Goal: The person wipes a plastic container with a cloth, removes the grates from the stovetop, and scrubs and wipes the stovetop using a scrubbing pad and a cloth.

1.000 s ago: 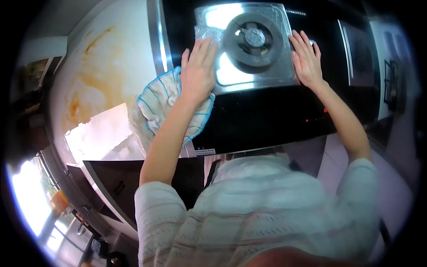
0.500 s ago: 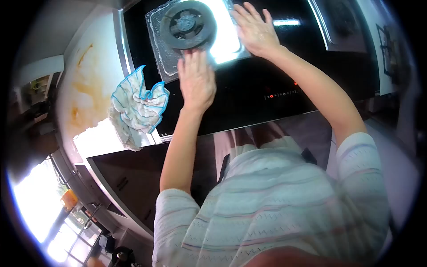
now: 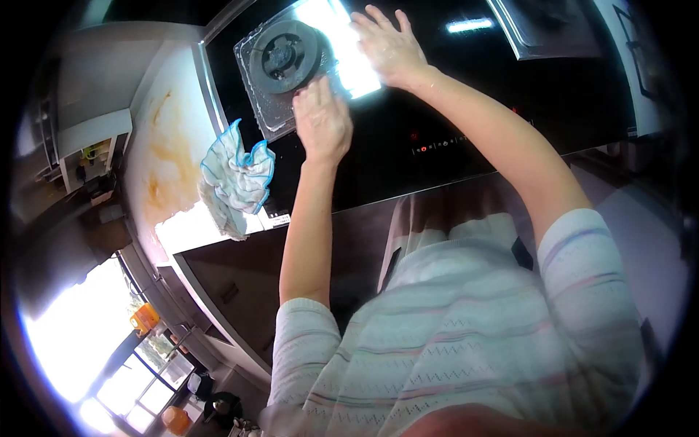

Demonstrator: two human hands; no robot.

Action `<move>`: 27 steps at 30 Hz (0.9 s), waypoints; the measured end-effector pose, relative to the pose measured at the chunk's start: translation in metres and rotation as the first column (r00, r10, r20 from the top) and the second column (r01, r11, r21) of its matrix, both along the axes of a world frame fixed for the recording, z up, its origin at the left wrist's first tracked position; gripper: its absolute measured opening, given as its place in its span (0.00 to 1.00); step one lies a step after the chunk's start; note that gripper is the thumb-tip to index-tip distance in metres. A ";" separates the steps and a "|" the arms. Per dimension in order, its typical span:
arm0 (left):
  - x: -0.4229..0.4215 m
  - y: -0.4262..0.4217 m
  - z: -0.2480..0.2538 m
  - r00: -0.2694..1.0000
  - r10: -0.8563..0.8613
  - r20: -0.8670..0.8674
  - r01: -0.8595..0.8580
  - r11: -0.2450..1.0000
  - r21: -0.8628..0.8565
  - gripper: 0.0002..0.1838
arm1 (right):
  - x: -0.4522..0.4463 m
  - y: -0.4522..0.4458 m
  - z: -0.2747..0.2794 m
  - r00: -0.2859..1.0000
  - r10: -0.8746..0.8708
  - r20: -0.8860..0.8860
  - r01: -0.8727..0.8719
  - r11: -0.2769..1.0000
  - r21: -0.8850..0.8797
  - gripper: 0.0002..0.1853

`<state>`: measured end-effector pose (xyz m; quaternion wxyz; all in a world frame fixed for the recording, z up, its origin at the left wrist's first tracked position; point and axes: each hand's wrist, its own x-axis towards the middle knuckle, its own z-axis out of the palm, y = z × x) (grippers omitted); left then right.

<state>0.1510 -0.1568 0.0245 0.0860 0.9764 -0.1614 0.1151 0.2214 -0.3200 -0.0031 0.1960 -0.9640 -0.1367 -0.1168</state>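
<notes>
Right hand (image 3: 393, 52) open, fingers spread at the burner tray (image 3: 266, 109), left hand (image 3: 324, 124) half-curled by the burner ring (image 3: 309, 62), its hold unclear: light, even pressure suits this.

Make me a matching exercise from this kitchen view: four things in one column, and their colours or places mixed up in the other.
Things:
1. Rumpled cloth
2. Round burner
3. Stain
4. Lit control mark

Colours or places:
A. Red, on the black cooktop
B. On the square metal plate
C. White with blue edging
D. Yellow-brown, on the pale surface

Right pairs: 1-C, 2-B, 3-D, 4-A
</notes>
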 end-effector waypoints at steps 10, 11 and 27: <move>0.043 -0.063 -0.007 0.992 -0.105 0.064 0.115 0.976 -0.187 0.24 | 0.024 -0.016 -0.006 0.983 0.059 0.171 -0.114 0.937 0.329 0.21; 0.031 -0.057 0.007 0.991 -0.118 -0.059 0.099 0.962 -0.255 0.23 | 0.010 -0.015 0.011 0.972 0.134 0.193 -0.183 0.946 0.266 0.21; -0.102 0.164 0.001 0.890 0.452 -0.063 -0.456 0.889 -0.055 0.21 | 0.003 -0.007 0.010 0.876 0.477 -0.068 -0.480 0.848 -0.224 0.25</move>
